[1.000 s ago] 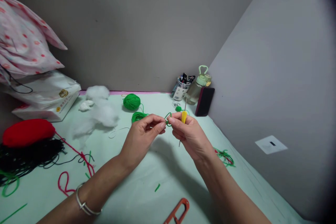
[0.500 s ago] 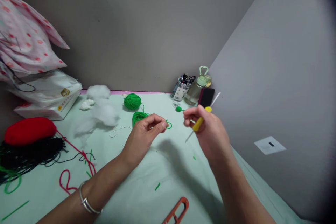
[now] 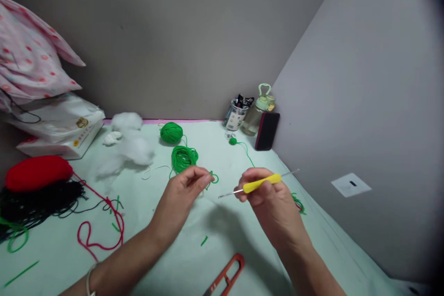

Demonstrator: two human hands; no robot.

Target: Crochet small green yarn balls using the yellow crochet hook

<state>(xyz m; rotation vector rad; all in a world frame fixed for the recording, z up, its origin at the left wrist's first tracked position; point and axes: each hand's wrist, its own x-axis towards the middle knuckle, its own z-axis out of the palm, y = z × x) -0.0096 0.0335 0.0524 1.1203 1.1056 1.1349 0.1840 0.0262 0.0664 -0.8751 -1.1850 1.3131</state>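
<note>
My left hand (image 3: 189,189) pinches green yarn (image 3: 215,178), and a small loop of it sticks out past the thumb and forefinger. In my right hand (image 3: 265,194) is a crochet hook (image 3: 262,183) with a yellow handle, its thin metal tip pointing left toward the loop but apart from it. Just behind my left hand lies a loose coil of green yarn (image 3: 184,158), with a wound green ball (image 3: 171,132) farther back. A small round green piece (image 3: 232,141) with a trailing strand rests beyond my right hand.
Orange thread snips (image 3: 231,274) lie at the front. White stuffing (image 3: 133,150), red yarn (image 3: 38,172) and black yarn (image 3: 41,203) are on the left. At the back stand a pen jar (image 3: 235,117), a water bottle (image 3: 255,118) and a phone (image 3: 267,131). Walls close off the back and right.
My right hand has moved down, and the crochet hook has turned from steeply slanted to nearly level, tip toward the loop. My left hand has lowered slightly, still pinching the yarn.
</note>
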